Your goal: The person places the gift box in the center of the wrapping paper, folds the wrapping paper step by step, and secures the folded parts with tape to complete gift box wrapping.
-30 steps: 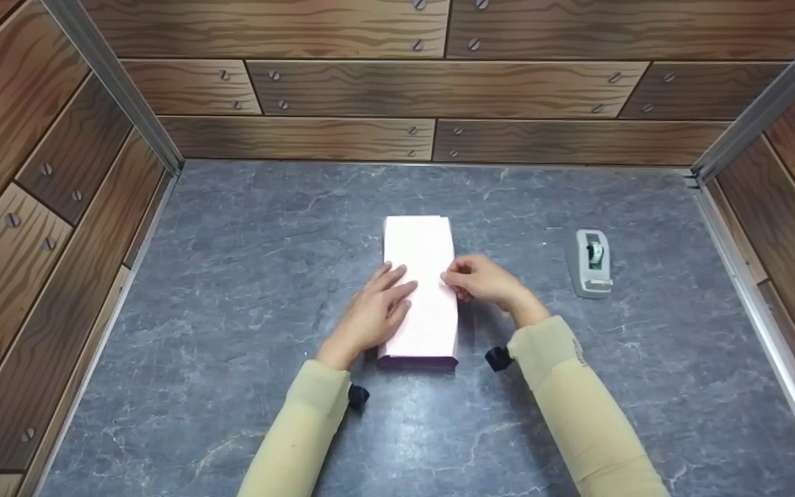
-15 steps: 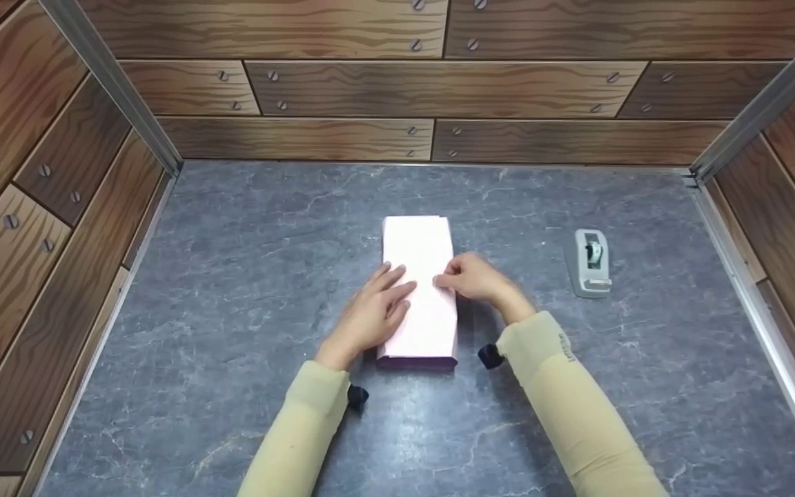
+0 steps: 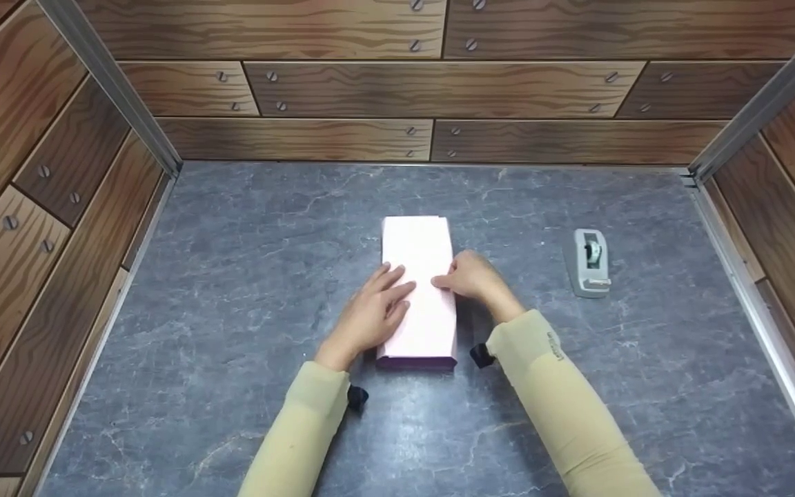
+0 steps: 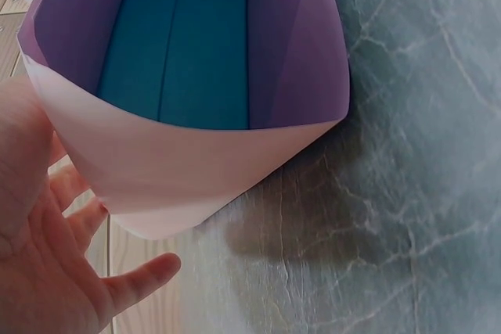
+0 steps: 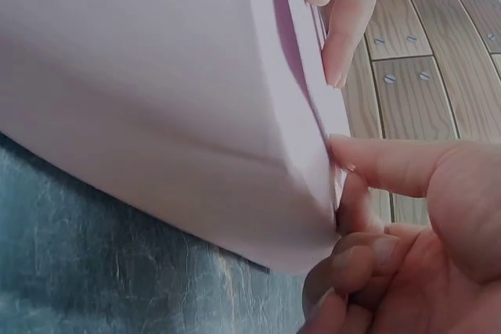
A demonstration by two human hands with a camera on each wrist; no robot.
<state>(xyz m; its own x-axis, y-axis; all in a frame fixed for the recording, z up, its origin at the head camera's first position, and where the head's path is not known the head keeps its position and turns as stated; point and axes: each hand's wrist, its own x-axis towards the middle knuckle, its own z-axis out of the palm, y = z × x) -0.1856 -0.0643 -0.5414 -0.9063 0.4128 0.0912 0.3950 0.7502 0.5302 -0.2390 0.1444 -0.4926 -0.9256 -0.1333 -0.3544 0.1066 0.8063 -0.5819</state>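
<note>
Wrapping paper [image 3: 417,241], pale pink outside and purple inside, is folded into a long sleeve lying lengthwise before me. Through its near end, in the left wrist view, a teal box [image 4: 205,56] shows inside. My left hand [image 3: 370,310] rests with spread fingers on the paper's top left. On the right side, my right hand [image 3: 475,276] pinches the paper's overlapping edge between thumb and forefinger, its other fingers curled. A raised flap edge [image 5: 293,52] runs along the top in the right wrist view. Whether tape lies under the right fingertips is too small to tell.
A grey tape dispenser [image 3: 591,266] with a roll in it stands to the right on the dark marbled table [image 3: 252,228]. Wood-patterned walls [image 3: 342,138] with metal corner rails enclose the table at the back and both sides.
My right hand has shifted slightly left, its fingertips moving further onto the top of the paper, and its forearm has swung inward. The left hand has stayed in place.
</note>
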